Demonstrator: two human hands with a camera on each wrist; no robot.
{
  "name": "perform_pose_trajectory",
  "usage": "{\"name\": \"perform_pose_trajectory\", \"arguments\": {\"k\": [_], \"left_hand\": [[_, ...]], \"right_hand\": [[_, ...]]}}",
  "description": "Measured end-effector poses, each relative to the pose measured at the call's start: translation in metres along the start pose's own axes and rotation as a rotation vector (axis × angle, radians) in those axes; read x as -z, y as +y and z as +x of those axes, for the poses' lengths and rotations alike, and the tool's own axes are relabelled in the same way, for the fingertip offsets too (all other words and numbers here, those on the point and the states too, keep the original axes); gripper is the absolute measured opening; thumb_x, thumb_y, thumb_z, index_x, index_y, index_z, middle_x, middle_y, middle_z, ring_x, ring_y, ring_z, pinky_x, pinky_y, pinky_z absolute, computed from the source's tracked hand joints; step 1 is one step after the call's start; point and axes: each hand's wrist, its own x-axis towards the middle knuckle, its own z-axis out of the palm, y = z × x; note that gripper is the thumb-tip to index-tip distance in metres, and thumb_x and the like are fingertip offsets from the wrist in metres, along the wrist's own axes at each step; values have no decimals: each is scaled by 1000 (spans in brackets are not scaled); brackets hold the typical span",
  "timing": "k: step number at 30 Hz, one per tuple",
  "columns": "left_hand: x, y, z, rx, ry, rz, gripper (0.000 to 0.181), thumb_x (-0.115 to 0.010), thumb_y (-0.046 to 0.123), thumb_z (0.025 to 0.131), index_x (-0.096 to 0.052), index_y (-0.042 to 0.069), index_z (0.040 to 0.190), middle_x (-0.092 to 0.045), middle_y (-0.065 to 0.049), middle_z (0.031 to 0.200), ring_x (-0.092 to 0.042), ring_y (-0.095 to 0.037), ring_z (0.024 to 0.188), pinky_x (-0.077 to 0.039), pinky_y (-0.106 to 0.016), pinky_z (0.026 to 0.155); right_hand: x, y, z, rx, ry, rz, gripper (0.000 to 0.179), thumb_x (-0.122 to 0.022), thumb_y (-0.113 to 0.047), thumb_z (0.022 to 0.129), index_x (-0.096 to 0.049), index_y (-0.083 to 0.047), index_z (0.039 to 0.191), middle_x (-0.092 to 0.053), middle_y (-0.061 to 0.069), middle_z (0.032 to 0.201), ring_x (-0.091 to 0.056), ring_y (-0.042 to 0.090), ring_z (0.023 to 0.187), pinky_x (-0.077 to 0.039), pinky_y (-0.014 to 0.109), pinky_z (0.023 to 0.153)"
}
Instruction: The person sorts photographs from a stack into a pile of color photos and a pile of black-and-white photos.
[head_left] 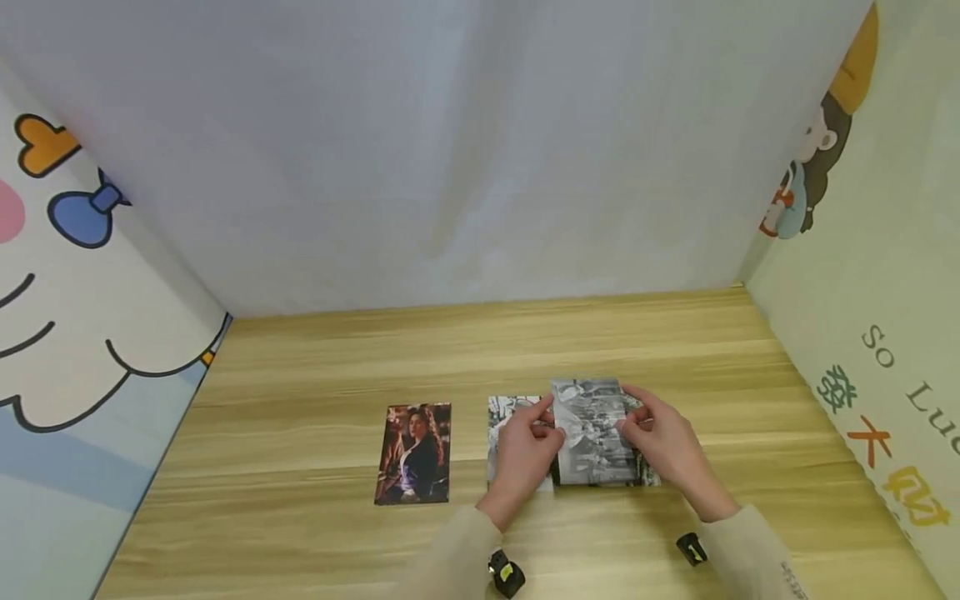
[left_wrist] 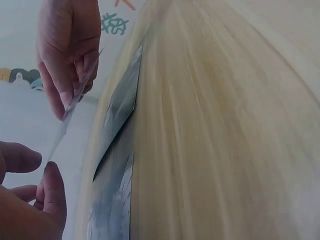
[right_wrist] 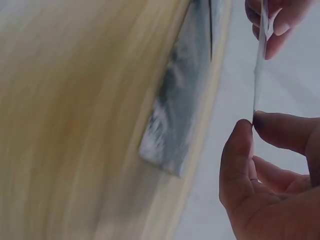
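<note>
A black-and-white photo print (head_left: 592, 437) is held up between both hands, seen nearly edge-on in the wrist views. My left hand (head_left: 521, 454) pinches its left edge between thumb and fingers. On the opposite edge, the right hand (head_left: 666, 440) pinches it in the same way. Below the raised print, two more black-and-white photos lie on the table. One photo (head_left: 513, 407) is partly behind the left hand; the other photo (right_wrist: 177, 95) is mostly covered by the raised print in the head view. What their pictures show is unclear.
A colour photo (head_left: 414, 454) of a seated person lies to the left on the wood-grain table (head_left: 300, 375). Two small black objects (head_left: 507, 575) with yellow-green marks are near the sleeves. A pale curtain-like wall (head_left: 480, 167) stands behind, with printed panels at both sides.
</note>
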Motion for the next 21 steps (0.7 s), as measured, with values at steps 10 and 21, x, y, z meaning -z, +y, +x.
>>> {"name": "perform_pose_trajectory", "arguments": {"k": [10, 21], "left_hand": [[-27, 3, 6, 8, -43, 33, 58, -69, 2, 81, -60, -13, 136, -65, -7, 107, -64, -7, 86, -55, -19, 75], [-33, -1, -4, 74, -134, 85, 59, -69, 12, 86, -58, -10, 140, -69, -22, 124, -71, -33, 107, -58, -42, 90]], "right_hand": [[16, 21, 10, -9, -13, -93, 56, -68, -10, 96, -50, 9, 146, -71, 11, 97, -71, 26, 88, -51, 35, 68], [13, 34, 14, -46, -55, -188, 56, -69, -11, 94, -51, 11, 142, -69, 4, 89, -57, 15, 71, -47, 35, 68]]}}
